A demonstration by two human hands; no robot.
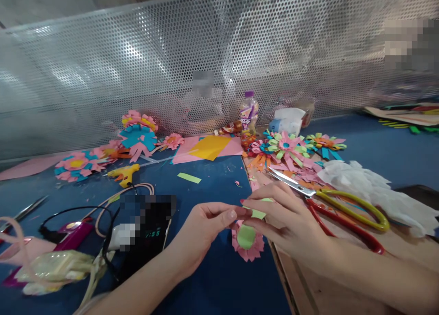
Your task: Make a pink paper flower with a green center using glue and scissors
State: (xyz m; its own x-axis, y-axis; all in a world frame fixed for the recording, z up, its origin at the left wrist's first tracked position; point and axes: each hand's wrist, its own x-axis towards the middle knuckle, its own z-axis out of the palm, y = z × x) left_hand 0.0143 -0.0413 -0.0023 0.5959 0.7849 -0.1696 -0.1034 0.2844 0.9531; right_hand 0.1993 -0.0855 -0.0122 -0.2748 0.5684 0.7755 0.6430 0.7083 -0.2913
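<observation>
Both my hands meet over the blue table near its front. My left hand (206, 226) pinches a light green paper strip (247, 235) that loops down over a pink paper flower (248, 247). My right hand (281, 214) is closed on the same green strip from the right, thumb and fingers pressed together on it. The pink flower hangs just under my fingers, partly hidden by them.
Large scissors (343, 207) with yellow and red handles lie right of my hands on a brown board (343, 278). Finished paper flowers (288, 150) sit behind, more flowers (77, 163) at left. A yellow glue gun (125, 173), a phone (151, 235), cables, a bottle (248, 116), white tissue (370, 187).
</observation>
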